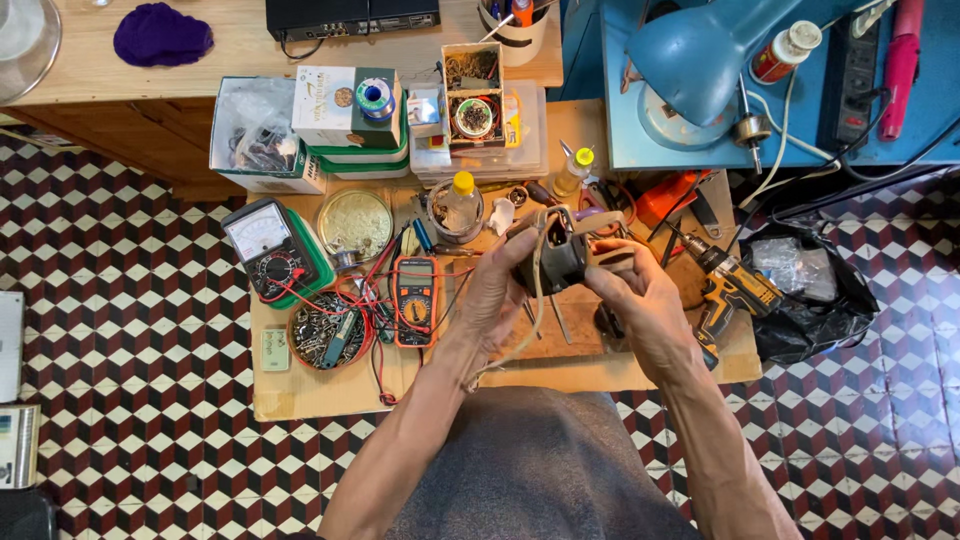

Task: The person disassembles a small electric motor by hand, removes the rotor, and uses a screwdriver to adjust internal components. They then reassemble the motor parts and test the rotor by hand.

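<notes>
My left hand and my right hand both hold a small dark electrical device with beige parts, above a low wooden work board. A beige cord hangs from the device down across my left hand toward my lap. My right fingers pinch the beige part on the device's right side. The underside of the device is hidden by my palms.
On the board lie an orange digital multimeter, an analog meter, a round tin of screws, a round lidded tin, a yellow-capped bottle and a yellow cordless drill. Boxes stand behind. A blue desk lamp is at right.
</notes>
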